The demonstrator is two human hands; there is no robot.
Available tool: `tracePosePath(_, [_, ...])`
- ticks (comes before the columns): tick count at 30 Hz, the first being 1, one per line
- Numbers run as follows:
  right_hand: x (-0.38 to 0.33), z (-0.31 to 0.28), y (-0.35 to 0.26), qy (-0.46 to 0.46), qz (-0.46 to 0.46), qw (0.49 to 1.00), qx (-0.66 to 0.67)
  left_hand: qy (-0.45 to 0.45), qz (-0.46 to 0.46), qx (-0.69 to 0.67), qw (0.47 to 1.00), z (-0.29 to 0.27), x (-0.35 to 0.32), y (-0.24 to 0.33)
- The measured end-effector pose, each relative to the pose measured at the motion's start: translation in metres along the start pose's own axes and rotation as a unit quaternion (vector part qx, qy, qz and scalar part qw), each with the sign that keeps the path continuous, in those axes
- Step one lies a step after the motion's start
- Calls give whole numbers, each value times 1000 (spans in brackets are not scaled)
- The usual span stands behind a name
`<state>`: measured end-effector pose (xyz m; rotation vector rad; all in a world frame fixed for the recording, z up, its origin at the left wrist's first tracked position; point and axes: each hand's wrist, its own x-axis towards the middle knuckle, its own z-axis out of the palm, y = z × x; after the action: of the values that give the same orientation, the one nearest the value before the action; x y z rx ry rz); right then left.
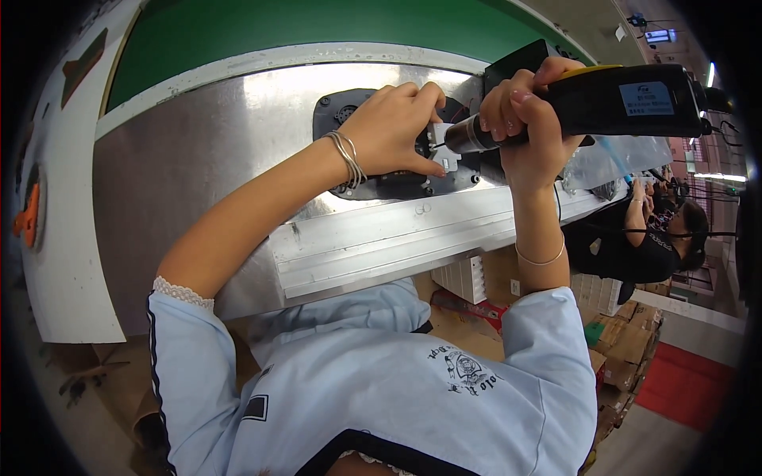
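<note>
A dark grey moulded panel with round openings [325, 119] lies on the metal worktop. My left hand [389, 127] reaches across it, thumb and fingers pinching a small white plastic part [447, 159] at the panel's right side. In my right hand [524, 107] is a black electric screwdriver [611, 99], held almost level with my fingers wrapped round its front end. Its thin bit points left and meets, or nearly meets, the white part; actual contact cannot be made out. My left palm hides the middle of the panel.
A pale metal rail [381, 246] runs along the worktop's near edge. Behind the screwdriver stands a black box [516, 63]. Clear plastic bags [627, 159] lie to the right, where a co-worker [651, 238] sits. An orange-handled tool [30, 214] is at the far left.
</note>
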<state>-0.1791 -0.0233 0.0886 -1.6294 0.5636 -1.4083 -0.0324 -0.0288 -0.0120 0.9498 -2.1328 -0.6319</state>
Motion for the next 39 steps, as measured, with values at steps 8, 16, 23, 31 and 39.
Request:
tracePosePath(8, [0, -1, 0, 1, 1, 1000, -4, 2, 4, -3, 1000, 1, 0, 0])
tracePosePath(16, [-2, -5, 2, -5, -15, 1000, 4, -4, -5, -1, 1000, 1, -1, 2])
tracePosePath(23, [0, 0, 5, -9, -4, 1000, 9, -4, -5, -2, 1000, -2, -1, -2])
tracePosePath(31, [-2, 10, 8, 72, 35, 993, -81, 5, 12, 42, 999, -5, 5, 7])
tracePosePath(39, [-28, -33, -29, 82, 39, 995, 51, 76, -98, 88, 988, -23, 4, -3])
